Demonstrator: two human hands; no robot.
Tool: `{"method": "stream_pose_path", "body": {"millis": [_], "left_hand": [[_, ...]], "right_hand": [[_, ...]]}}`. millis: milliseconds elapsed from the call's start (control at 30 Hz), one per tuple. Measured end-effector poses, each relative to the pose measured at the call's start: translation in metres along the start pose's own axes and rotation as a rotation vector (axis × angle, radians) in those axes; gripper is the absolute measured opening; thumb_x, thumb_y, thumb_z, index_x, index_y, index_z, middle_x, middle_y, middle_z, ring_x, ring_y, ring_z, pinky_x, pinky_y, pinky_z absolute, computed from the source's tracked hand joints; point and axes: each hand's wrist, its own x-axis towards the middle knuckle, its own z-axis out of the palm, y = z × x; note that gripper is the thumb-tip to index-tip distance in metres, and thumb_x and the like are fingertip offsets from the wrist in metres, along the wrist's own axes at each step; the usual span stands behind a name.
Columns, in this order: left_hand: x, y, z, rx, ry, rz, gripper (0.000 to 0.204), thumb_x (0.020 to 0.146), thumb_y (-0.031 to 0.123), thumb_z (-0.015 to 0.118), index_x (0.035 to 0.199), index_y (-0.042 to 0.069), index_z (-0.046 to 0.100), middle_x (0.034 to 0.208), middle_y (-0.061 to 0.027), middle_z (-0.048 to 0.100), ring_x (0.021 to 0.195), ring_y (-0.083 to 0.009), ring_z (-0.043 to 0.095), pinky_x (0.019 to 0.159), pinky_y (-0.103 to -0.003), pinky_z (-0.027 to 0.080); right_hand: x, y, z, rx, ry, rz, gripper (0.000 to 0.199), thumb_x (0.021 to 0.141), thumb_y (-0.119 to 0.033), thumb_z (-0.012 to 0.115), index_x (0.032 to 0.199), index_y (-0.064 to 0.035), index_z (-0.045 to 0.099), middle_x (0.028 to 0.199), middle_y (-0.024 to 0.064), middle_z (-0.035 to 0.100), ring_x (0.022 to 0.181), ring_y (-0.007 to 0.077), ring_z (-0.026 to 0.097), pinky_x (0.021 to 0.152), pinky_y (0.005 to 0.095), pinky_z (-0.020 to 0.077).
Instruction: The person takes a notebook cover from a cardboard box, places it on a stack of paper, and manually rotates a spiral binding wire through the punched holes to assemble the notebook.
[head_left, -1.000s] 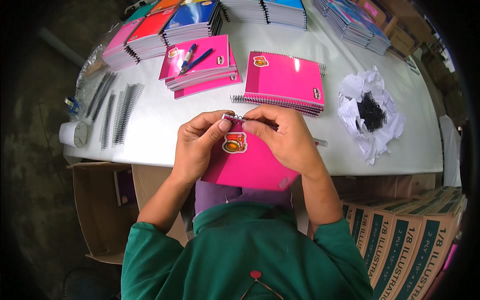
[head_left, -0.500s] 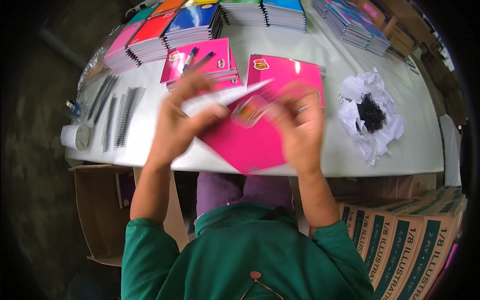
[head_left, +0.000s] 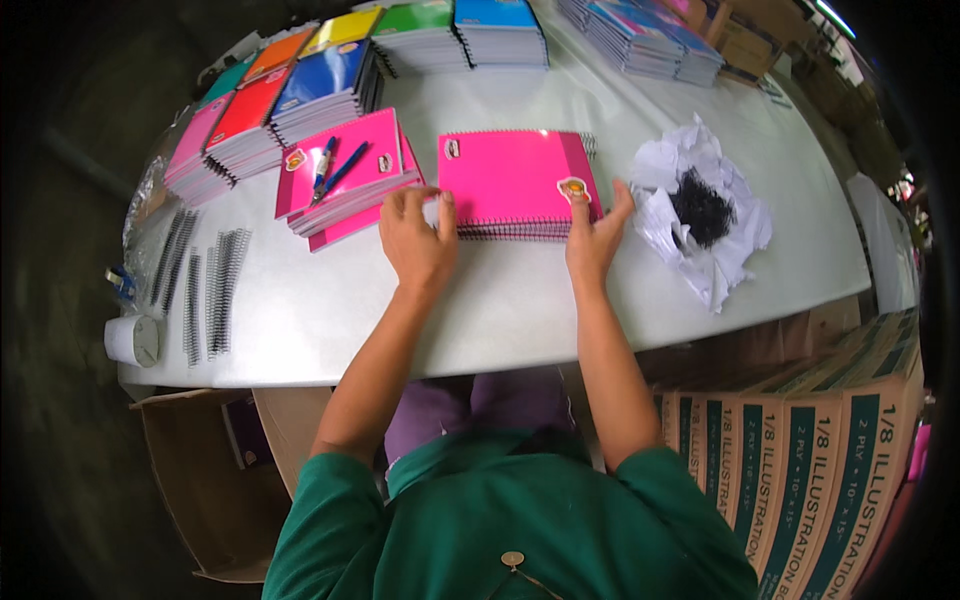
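Note:
A stack of pink spiral notebooks (head_left: 512,180) lies on the table in front of me, its coil bindings along the near and far-right edges. My left hand (head_left: 418,235) is against the stack's left near corner, fingers bent and thumb along the side. My right hand (head_left: 597,235) takes the right near corner, thumb on the top cover beside a sticker and fingers along the side edge. Left of them sits another pile of pink notebooks (head_left: 345,150), slightly fanned, with a blue pen (head_left: 347,172) and a blue-and-white pen (head_left: 323,168) on top.
Black coils (head_left: 702,208) lie on crumpled white paper (head_left: 664,180) at right. Loose wire coils (head_left: 224,290) and a white roll (head_left: 132,341) are at left. Stacked colored notebooks (head_left: 325,80) line the back. Cardboard boxes (head_left: 800,470) stand below the table at right, an open carton (head_left: 200,480) at left.
The pink notebook that was in the air between my hands, cover lifted, is now down on the stack. Both hands have moved to the stack's sides. The view has shifted.

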Motion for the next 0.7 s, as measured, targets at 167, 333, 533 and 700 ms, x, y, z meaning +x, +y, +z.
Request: {"method": "stream_pose_path", "body": {"millis": [167,333,533,700], "left_hand": [[0.010,0.000,-0.011,-0.348,-0.356,-0.401,0.061,0.084,0.042,0.060,0.123,-0.001,0.043,0.114,-0.0187,0.057,0.094,-0.0299,0.059,0.080,-0.037,0.046],[0.008,-0.031,-0.005,-0.741,-0.633,-0.368,0.094,0.078,0.040,0.070,0.138,-0.008,0.015,0.124,-0.0249,0.050,0.112,-0.0295,0.053,0.094,-0.036,0.041],[0.007,0.013,-0.018,-0.651,-0.743,-0.353,0.102,0.065,0.012,0.077,0.139,-0.007,0.009,0.110,-0.0226,0.060,0.101,-0.0284,0.061,0.090,-0.031,0.044],[0.016,0.011,-0.017,-0.414,-0.755,-0.298,0.102,0.062,0.011,0.079,0.140,-0.004,0.014,0.104,-0.0241,0.062,0.097,-0.0319,0.062,0.086,-0.032,0.047]], "right_hand": [[0.007,-0.008,0.003,0.262,-0.007,0.162,0.039,0.085,-0.012,0.055,0.119,0.0060,0.050,0.108,0.0178,0.062,0.090,0.0217,0.061,0.078,0.0316,0.0472],[0.011,0.009,0.011,0.389,0.018,0.229,0.040,0.085,-0.015,0.055,0.119,0.0060,0.052,0.105,0.0163,0.064,0.090,0.0194,0.061,0.079,0.0294,0.0465],[0.035,0.018,0.004,0.422,0.018,0.282,0.029,0.083,-0.012,0.054,0.103,0.0066,0.063,0.094,0.0148,0.067,0.085,0.0175,0.062,0.079,0.0272,0.0462],[0.034,0.016,0.005,0.372,0.038,0.291,0.028,0.082,-0.011,0.054,0.101,0.0056,0.064,0.091,0.0137,0.067,0.082,0.0171,0.062,0.077,0.0273,0.0464]]}}
